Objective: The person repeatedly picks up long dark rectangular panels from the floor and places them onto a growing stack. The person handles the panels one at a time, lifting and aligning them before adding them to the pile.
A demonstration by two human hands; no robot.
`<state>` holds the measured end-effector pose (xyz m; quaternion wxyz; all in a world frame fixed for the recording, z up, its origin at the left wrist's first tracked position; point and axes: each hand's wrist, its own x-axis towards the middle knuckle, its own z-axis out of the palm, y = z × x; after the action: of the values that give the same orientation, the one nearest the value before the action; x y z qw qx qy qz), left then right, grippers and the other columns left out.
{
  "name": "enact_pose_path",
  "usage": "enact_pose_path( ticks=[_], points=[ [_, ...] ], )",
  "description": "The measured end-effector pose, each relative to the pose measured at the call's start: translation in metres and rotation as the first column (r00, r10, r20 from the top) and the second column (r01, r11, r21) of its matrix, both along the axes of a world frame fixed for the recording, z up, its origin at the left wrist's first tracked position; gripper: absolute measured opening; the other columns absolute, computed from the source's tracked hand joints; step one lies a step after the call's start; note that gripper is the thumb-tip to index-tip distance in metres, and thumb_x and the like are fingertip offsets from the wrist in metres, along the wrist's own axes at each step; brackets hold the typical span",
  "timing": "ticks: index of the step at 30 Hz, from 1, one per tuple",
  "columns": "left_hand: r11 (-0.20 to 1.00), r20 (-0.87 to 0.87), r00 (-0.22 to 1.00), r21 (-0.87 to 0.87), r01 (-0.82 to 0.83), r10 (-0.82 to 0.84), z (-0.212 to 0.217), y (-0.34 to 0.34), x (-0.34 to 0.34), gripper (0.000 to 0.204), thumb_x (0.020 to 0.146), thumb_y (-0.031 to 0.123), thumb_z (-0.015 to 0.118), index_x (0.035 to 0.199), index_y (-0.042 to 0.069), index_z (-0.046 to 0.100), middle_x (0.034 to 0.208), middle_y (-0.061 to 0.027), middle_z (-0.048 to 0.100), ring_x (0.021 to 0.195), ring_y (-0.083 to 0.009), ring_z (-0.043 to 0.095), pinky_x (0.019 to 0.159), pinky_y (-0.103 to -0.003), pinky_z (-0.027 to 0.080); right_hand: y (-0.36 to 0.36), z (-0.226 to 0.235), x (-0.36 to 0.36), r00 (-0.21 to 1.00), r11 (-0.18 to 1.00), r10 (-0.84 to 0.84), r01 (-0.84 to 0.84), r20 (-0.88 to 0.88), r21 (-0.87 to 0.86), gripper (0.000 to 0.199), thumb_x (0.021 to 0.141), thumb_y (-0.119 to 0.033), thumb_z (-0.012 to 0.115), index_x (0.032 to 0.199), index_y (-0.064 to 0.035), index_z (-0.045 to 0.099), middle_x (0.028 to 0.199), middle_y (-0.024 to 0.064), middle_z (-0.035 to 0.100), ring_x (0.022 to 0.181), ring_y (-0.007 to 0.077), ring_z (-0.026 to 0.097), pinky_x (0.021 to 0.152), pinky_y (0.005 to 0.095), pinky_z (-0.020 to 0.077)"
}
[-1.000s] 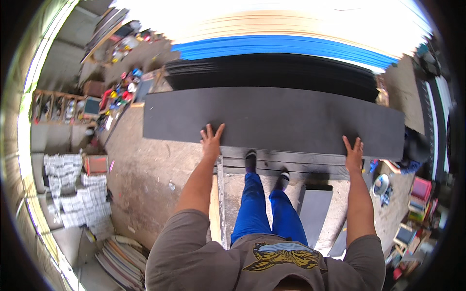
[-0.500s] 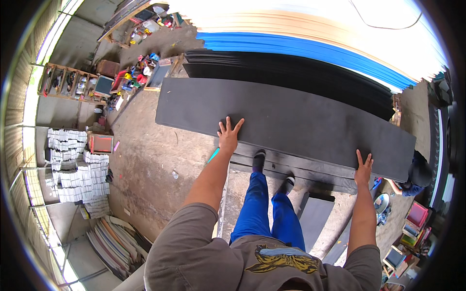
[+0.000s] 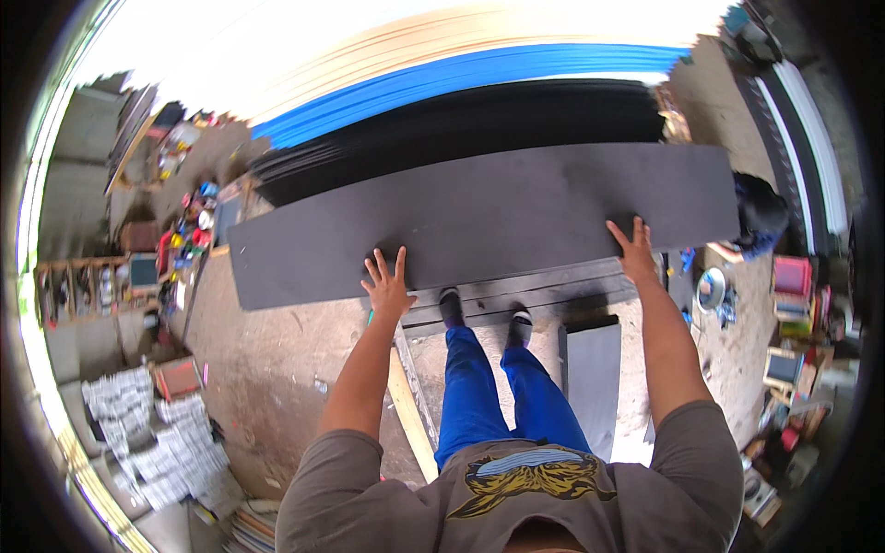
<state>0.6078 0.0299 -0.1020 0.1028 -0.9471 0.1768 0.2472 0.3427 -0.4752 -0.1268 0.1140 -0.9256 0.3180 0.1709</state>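
A long dark grey sheet (image 3: 498, 207) lies across the view in front of me. My left hand (image 3: 389, 288) is at its near edge, left of the middle, fingers spread over the surface. Farther right, my right hand (image 3: 634, 251) rests its outstretched fingers on the same edge. Both hands are open, and neither is wrapped round the sheet. Beneath the near edge show more dark boards or sheets (image 3: 516, 300), where my feet stand. At the sheet's right end another person (image 3: 761, 214) bends low, a hand close to its corner.
Beyond the sheet rises a tall stack of black (image 3: 442, 120), blue (image 3: 461, 78) and pale sheets. A grey slab (image 3: 592, 382) lies right of my legs. White bundles (image 3: 175, 452) are piled at the left. A round basin (image 3: 711, 288) stands at the right.
My view has swung, so the sheet and stack slant the other way in the picture. Both hands stay at the near edge, with the left thumb now spread outward.
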Motion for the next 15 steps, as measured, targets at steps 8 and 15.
enact_pose_path(
  ticks=[8,15],
  points=[
    [1.000,0.089,0.996,0.008,-0.002,0.001,-0.012,-0.048,-0.018,0.150,0.061,0.057,0.095,0.167,0.020,-0.004,0.168,-0.0330,-0.006,0.153,-0.0600,0.004,0.110,-0.073,0.038,0.003,0.039,0.033,0.978,0.996,0.082,-0.085,-0.190,-0.008,0.097,0.081,-0.029,0.086,0.160,-0.0434,0.032,0.170,0.0214,0.016,0.157,0.0427,0.020,0.125,0.0563,0.0256],
    [0.994,0.202,0.975,0.074,0.083,-0.097,-0.028,-0.048,-0.022,0.150,0.058,0.064,0.093,0.168,0.014,0.004,0.166,-0.0366,0.006,0.149,-0.0637,0.015,0.106,-0.069,0.045,0.053,0.060,0.165,0.928,0.930,0.359,-0.365,0.098,0.046,0.113,0.074,-0.050,0.088,0.164,-0.0195,0.026,0.170,0.0120,0.025,0.158,0.0300,0.020,0.129,0.0527,0.0193]
  ],
)
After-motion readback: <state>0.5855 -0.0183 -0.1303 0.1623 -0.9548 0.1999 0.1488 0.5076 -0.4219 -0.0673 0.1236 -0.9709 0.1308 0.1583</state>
